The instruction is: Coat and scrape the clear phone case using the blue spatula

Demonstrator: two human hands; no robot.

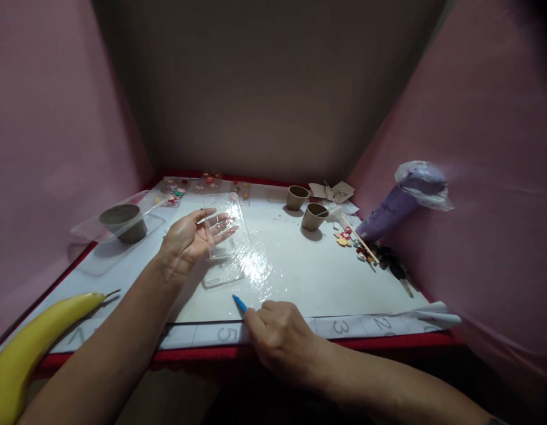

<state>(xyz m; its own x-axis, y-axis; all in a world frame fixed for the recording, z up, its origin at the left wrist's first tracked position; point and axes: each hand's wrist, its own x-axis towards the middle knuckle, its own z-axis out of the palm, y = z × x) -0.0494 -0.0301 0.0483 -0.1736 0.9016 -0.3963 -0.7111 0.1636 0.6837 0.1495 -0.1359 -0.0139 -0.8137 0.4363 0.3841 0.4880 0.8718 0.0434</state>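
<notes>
My left hand (187,239) has a clear, rigid plastic lid (240,221) in its grip, raised over the white table surface. Its fingers show through the shiny plastic. My right hand (282,333) is a closed fist near the front edge, wrapped around a slim blue pen-like stick (238,302). The stick's blue end points up and left towards the plastic. What kind of tool it is cannot be made out, as most of it is hidden in the fist. Below the lid, another clear plastic edge (224,280) lies on the table.
A dark pot (132,227) under clear plastic stands left, behind a yellow banana-shaped thing (47,330). Two brown cups (315,218) stand at the back. At right are a purple bag (390,206), a wooden stick (362,241) and small colourful charms (344,237). Numbered paper (339,327) lines the front.
</notes>
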